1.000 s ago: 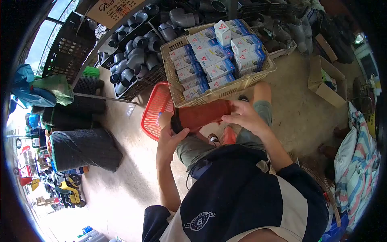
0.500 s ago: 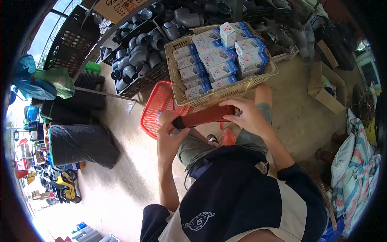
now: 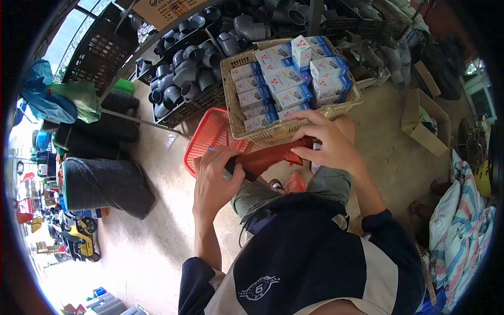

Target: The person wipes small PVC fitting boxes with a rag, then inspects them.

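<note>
Red-brown item [image 3: 270,157], head view: held btwn both hands, just off near edge of tan crate [image 3: 233,105], long axis approx L-R, R end slightly higher. L hand [image 3: 214,178] curled round dark end; R hand [image 3: 326,140] pinching other end. Tan crate: blue/white boxes [image 3: 286,80]. Black crate [image 3: 206,103]: grey pipe fittings [image 3: 186,73]. Red basket [image 3: 201,137] by tan crate's near L corner, contents unclear.

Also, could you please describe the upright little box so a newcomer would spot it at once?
Start at the large beige crate beside the black crate of grey pipe fittings. Among the white and blue boxes in it, look near the middle of the far side. The small white box there stands on end, rising above its neighbours.
</note>
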`<control>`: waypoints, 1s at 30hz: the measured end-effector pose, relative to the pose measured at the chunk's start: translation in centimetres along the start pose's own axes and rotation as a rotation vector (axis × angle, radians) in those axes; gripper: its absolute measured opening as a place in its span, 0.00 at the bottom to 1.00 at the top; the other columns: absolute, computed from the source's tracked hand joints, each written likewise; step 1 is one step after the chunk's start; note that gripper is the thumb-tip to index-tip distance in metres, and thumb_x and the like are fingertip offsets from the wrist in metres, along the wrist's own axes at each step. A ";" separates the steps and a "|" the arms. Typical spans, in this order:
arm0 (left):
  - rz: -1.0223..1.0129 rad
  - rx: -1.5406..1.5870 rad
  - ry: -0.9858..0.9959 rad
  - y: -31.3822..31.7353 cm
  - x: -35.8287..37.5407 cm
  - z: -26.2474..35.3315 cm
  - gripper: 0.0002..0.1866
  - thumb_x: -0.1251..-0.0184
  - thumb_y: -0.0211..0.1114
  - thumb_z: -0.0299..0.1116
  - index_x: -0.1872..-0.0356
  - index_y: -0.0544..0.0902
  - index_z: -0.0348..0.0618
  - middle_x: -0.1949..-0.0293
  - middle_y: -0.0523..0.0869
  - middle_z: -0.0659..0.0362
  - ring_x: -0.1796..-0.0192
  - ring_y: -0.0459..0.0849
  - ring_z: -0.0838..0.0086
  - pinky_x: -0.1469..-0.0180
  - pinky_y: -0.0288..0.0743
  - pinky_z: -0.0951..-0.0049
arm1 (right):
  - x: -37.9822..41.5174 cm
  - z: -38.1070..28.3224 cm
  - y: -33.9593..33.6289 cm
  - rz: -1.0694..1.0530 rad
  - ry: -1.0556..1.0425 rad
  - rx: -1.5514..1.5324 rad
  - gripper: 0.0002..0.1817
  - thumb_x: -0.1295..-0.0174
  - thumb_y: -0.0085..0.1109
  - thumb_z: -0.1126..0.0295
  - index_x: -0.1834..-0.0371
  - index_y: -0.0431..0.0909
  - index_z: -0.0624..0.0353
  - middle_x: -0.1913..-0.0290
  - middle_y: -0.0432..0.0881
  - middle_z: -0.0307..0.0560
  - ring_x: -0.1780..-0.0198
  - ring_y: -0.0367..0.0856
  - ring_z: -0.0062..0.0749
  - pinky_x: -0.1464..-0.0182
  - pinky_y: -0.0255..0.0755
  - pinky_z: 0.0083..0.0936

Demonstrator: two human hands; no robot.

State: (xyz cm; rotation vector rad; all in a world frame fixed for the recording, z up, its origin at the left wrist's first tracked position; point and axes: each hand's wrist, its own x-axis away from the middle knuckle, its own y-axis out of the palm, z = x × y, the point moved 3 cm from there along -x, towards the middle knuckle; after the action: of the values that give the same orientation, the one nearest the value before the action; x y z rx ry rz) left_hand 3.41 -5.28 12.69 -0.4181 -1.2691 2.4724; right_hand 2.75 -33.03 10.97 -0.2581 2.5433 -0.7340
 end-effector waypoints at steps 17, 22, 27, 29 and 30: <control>0.216 0.238 -0.031 1.3 -0.1 0.6 0.16 0.34 0.66 0.21 0.45 0.84 0.37 0.57 0.85 0.52 0.59 0.82 0.64 0.53 0.76 0.68 | 1.4 4.8 2.2 0.042 0.481 -0.567 0.17 0.30 0.66 0.61 0.47 0.81 0.63 0.54 0.84 0.40 0.52 0.80 0.20 0.47 0.73 0.21; 0.212 0.160 0.004 1.1 -0.4 0.1 0.10 0.32 0.63 0.23 0.52 0.85 0.37 0.53 0.85 0.49 0.57 0.83 0.61 0.52 0.77 0.64 | 1.4 5.2 2.8 0.044 0.428 -0.522 0.18 0.29 0.65 0.60 0.45 0.80 0.63 0.53 0.84 0.40 0.52 0.79 0.20 0.48 0.74 0.21; 0.147 0.451 -0.013 2.5 -0.3 -1.9 0.12 0.26 0.58 0.31 0.48 0.81 0.37 0.48 0.82 0.51 0.47 0.80 0.66 0.49 0.76 0.66 | 2.3 5.7 4.8 0.069 0.672 -0.924 0.20 0.27 0.64 0.58 0.42 0.80 0.63 0.51 0.85 0.42 0.53 0.83 0.23 0.50 0.77 0.22; 0.094 0.947 -0.094 5.6 -0.1 -5.1 0.15 0.24 0.55 0.36 0.45 0.80 0.38 0.47 0.81 0.53 0.44 0.78 0.68 0.46 0.76 0.68 | 2.3 5.1 5.4 0.042 0.796 -1.269 0.20 0.27 0.63 0.58 0.41 0.80 0.62 0.51 0.86 0.43 0.54 0.85 0.27 0.51 0.80 0.23; 0.094 1.244 -0.148 8.6 0.1 -7.6 0.16 0.22 0.54 0.38 0.43 0.79 0.38 0.47 0.81 0.53 0.43 0.78 0.69 0.45 0.75 0.69 | 2.8 6.1 6.2 0.004 0.892 -1.312 0.21 0.27 0.63 0.58 0.41 0.80 0.63 0.51 0.87 0.43 0.54 0.86 0.28 0.51 0.81 0.24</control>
State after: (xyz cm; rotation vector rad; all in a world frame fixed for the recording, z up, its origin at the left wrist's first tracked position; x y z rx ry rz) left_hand 5.06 -4.46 1.30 0.0515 0.4004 2.8119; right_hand 3.07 -31.48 1.97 -0.3711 3.4375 1.2221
